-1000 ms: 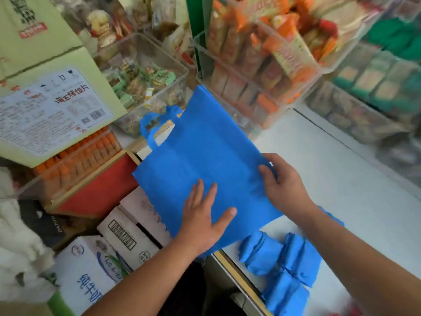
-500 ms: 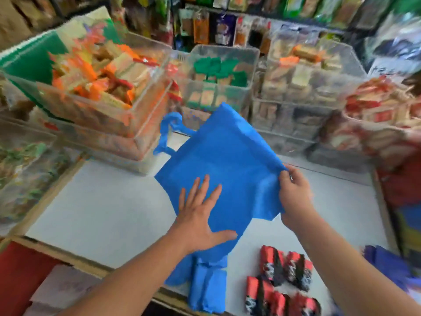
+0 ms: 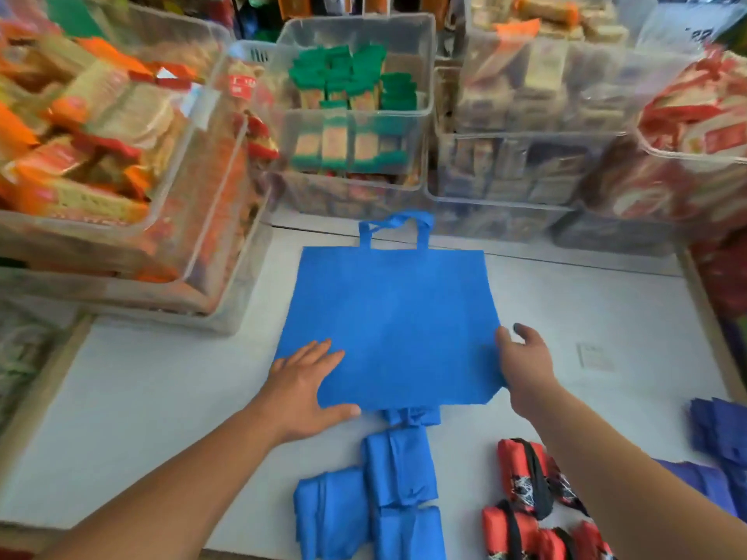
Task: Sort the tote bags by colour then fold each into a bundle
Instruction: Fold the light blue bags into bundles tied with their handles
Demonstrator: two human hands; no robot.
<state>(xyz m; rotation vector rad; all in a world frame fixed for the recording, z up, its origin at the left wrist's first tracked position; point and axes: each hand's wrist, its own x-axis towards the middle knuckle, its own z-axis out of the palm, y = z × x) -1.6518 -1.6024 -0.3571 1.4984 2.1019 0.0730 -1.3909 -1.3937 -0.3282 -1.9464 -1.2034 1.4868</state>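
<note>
A bright blue tote bag (image 3: 388, 317) lies spread flat on the white table (image 3: 161, 398), handles pointing away from me. My left hand (image 3: 307, 386) presses flat on its near left corner, fingers straight. My right hand (image 3: 521, 361) is at the bag's right edge, thumb on top and fingers beyond the edge, seemingly gripping it. Nearer to me lie several folded blue bundles (image 3: 400, 470). Red and black folded bundles (image 3: 525, 503) sit to their right, under my right forearm. Dark blue bags (image 3: 719, 442) lie at the far right.
Clear plastic bins of packaged snacks ring the table: orange packs at the left (image 3: 101, 155), green-topped packs at the back centre (image 3: 355, 111), more at the back right (image 3: 545, 127) and far right (image 3: 695, 147). A small pale label (image 3: 594, 355) lies on the table.
The blue bag was held up in the air off to the left side. I swung it over and it now lies flat on the table, with both hands down on its near edge.
</note>
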